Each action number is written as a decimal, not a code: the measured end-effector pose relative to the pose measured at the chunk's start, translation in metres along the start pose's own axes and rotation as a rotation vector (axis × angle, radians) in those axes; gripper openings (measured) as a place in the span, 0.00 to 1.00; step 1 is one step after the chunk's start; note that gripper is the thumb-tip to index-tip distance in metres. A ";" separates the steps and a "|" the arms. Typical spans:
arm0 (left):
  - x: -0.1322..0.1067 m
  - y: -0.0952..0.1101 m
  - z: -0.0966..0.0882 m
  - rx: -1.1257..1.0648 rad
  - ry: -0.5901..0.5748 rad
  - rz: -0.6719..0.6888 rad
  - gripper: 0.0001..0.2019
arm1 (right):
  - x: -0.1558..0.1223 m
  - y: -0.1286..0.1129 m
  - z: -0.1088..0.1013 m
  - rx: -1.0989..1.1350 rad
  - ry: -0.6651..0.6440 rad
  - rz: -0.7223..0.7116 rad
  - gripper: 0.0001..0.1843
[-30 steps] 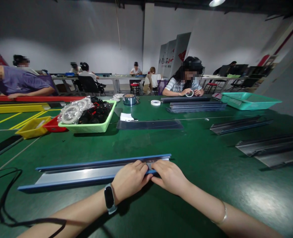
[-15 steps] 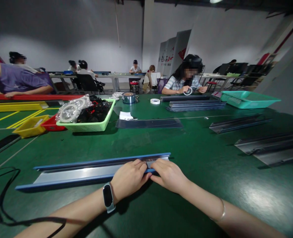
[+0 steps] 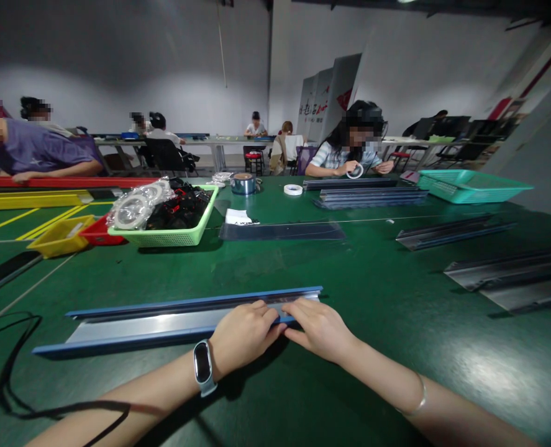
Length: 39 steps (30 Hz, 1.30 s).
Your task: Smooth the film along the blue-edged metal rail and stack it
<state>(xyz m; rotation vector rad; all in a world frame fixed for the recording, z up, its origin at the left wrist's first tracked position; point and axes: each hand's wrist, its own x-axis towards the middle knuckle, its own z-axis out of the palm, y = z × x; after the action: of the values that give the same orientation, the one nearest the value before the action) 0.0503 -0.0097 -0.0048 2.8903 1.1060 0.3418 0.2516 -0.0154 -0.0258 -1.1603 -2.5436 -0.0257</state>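
Note:
A long metal channel with blue edges (image 3: 154, 321) lies flat across the green table (image 3: 377, 292) in front of me. My left hand (image 3: 242, 335), with a smart band at the wrist, rests on its right part, fingers curled down over the near blue edge. My right hand (image 3: 319, 328) lies beside it at the channel's right end, fingers pressed on the same edge. The fingertips of both hands nearly touch. What the fingers pinch is too small to make out.
A light green basket (image 3: 166, 234) holds tape rolls and black parts at the left. Yellow and red bins (image 3: 63, 239) sit beside it. Dark metal channels (image 3: 447, 233) lie at the right, a teal basket (image 3: 471, 186) beyond. A person across the table holds a tape roll (image 3: 355, 171). A black cable (image 3: 18, 372) loops at my left.
Both hands stay on the channel's near edge with almost no shift. The view moved slightly. The person across the table raised the tape roll a little.

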 end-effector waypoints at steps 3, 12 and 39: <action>0.000 0.000 -0.001 0.000 -0.010 -0.009 0.13 | 0.000 0.001 0.001 0.005 -0.010 -0.004 0.14; 0.001 -0.001 -0.002 -0.049 -0.024 -0.074 0.11 | 0.000 0.001 0.002 0.009 -0.003 -0.019 0.14; 0.001 -0.003 -0.006 -0.157 -0.075 -0.068 0.09 | -0.002 -0.002 0.001 0.032 0.034 0.029 0.15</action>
<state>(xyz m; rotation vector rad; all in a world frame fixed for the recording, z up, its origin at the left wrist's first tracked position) 0.0476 -0.0074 0.0011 2.6994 1.1087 0.3005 0.2508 -0.0177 -0.0270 -1.1739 -2.4880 0.0019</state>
